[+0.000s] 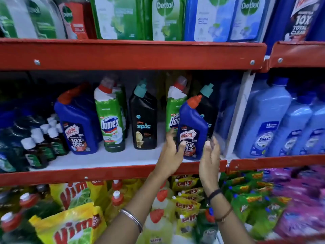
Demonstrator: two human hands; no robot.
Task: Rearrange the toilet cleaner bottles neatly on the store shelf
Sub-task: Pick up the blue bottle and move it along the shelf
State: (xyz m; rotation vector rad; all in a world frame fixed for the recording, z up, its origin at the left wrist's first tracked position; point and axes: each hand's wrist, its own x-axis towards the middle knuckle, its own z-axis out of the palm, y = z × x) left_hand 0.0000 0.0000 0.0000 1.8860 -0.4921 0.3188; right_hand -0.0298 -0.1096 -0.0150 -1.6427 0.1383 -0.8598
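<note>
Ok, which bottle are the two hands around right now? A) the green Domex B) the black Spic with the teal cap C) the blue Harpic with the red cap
C: the left hand and right hand flank the blue Harpic bottle at the shelf's front edge.

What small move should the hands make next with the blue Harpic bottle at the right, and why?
Probably close both hands on it and slide it back. The blue Harpic bottle stands near the shelf's front edge, ahead of the row, covering a Domex bottle and a black Spic bottle. The left hand touches it; the right hand looks open beside it.
</note>
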